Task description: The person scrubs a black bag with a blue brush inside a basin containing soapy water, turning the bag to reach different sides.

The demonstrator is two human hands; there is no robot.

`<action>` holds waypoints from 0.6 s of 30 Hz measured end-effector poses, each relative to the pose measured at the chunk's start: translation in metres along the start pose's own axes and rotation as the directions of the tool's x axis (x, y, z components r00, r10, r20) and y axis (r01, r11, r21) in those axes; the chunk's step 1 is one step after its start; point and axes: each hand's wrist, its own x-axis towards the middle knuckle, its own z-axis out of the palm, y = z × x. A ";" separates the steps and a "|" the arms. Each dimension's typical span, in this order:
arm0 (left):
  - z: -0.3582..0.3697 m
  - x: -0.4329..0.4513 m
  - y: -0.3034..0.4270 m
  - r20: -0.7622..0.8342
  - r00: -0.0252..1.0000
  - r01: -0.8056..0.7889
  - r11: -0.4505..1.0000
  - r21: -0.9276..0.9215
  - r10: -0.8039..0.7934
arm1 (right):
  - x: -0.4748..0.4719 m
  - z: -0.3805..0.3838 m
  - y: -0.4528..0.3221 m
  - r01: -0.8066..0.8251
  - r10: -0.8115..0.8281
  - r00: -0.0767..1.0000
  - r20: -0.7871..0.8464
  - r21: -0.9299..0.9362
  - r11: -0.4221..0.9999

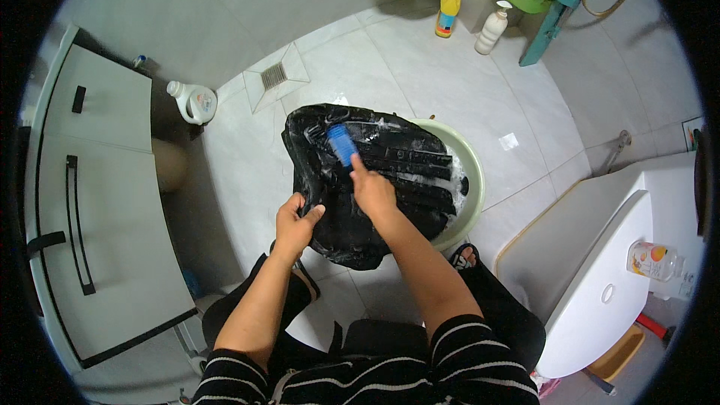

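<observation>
A wet black backpack with white suds on it lies over a pale green plastic basin, covering most of it. Foamy water shows along the basin's right side. My left hand grips the near left edge of the bag, thumb on top. In my right hand is a blue scrubbing brush, pressed to the upper left part of the bag. The index finger lies along the brush; its bristles are hidden beneath it.
A white jug stands by a floor drain. Yellow and white pump bottles stand near the far wall. A white cabinet rises on the left, a toilet on the right, with a plastic bottle on its lid.
</observation>
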 end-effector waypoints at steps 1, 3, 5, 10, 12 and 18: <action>0.000 -0.003 0.002 -0.005 1.000 0.001 1.000 -0.001 -0.001 | 0.000 -0.006 -0.008 0.077 -0.075 0.996 0.045 -0.044 0.996; 0.000 -0.005 0.005 -0.004 1.000 -0.002 1.000 -0.002 0.002 | 0.018 -0.013 0.012 -0.066 0.066 0.998 0.002 -0.134 0.989; -0.001 -0.005 0.004 0.013 1.000 0.000 1.000 -0.004 0.000 | 0.028 -0.022 0.055 -0.298 0.306 0.938 -0.161 0.070 0.952; 0.001 -0.005 0.005 0.016 0.999 -0.029 0.999 0.026 0.029 | 0.018 -0.035 0.024 -0.243 0.243 0.970 -0.016 -0.021 0.970; 0.002 -0.001 -0.003 0.007 0.999 -0.046 0.999 0.023 0.046 | 0.014 -0.030 -0.016 -0.068 0.076 0.986 0.151 -0.056 0.996; -0.003 -0.006 -0.005 -0.127 0.990 -0.040 0.992 0.116 0.055 | -0.018 -0.002 0.052 -0.389 0.426 0.891 -0.155 0.221 0.894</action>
